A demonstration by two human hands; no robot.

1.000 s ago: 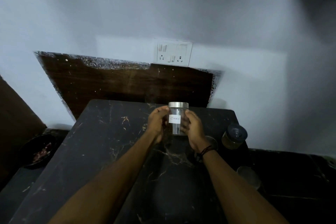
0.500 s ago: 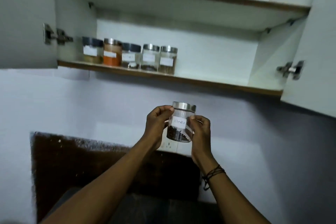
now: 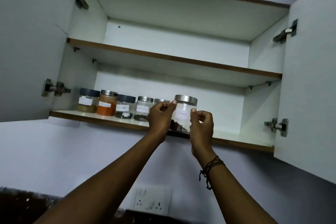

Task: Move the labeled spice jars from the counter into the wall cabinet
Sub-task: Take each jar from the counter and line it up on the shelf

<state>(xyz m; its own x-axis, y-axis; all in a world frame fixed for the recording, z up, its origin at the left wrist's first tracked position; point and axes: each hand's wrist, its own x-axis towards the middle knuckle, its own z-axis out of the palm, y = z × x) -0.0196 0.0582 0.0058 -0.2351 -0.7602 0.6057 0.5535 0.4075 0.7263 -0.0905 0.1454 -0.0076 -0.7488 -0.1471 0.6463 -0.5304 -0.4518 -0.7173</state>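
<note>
A clear glass jar with a steel lid and a "Cloves" label (image 3: 183, 114) has been raised from the bench to the wall cabinet's lower white shelf (image 3: 236, 139). It is gripped between the left hand (image 3: 160, 118) and right hand (image 3: 201, 123), just right of five shelved labelled jars (image 3: 125, 106); only setting down is judged to remain.

Both arms raised, left hand (image 3: 160, 117) and right hand (image 3: 201, 123) fingers curled.

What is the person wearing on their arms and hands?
Both forearms are bare, with no sleeves showing, and there are no gloves or rings to see. The left hand and its wrist wear nothing. Below the right hand, the wrist carries a dark, thin, knotted thread bracelet wound round several times, with loose ends hanging down.
</note>
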